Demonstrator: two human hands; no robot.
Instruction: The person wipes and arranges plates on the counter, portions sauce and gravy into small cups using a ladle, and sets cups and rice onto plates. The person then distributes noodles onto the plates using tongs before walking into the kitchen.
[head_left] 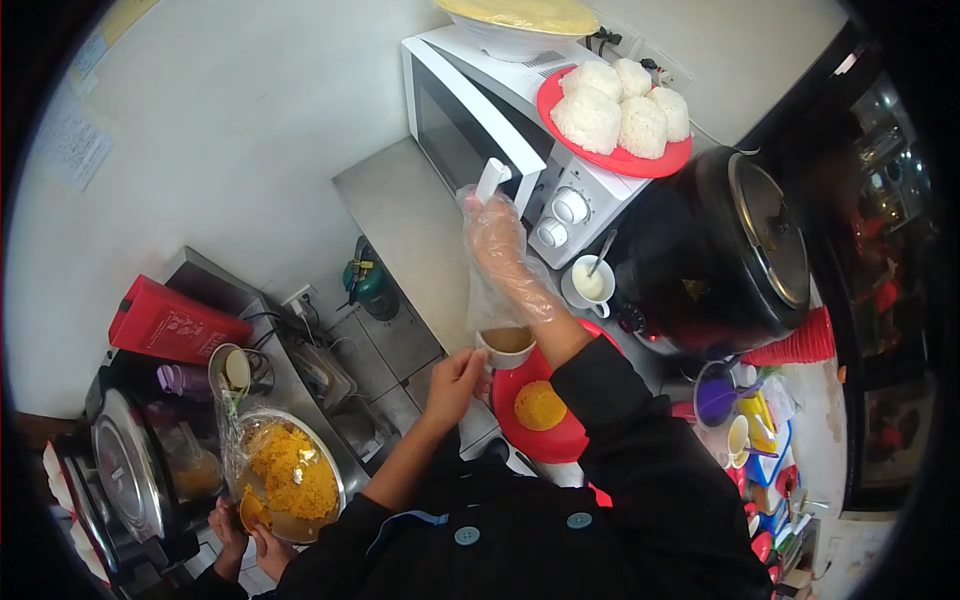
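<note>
Red plastic marks the far left, where a container (178,325) stands on a metal counter above a round metal bowl (290,527) of yellow rice (290,462); at the bowl's lower edge are a co-worker's hands (231,528), with an orange scoop (254,508) between them. Next comes the bare left hand (455,385), its thumb and fingers clamped on the near side of a white cup (510,361); whether they hold its rim or a handle, I cannot tell. Brown shows inside the cup, which is by the upper left edge of a red tray (572,438) bearing a round yellow portion (540,405). Above it the right hand (497,238), in a clear plastic glove (482,300), has its fingers closed around a white handle (492,180) in front of the microwave (560,172), whose door stands ajar. Rightward are a white mug (592,302) with a spoon (604,248), a red plate (635,168) of white rice domes (590,118) and a black lidded warmer (700,260)
</note>
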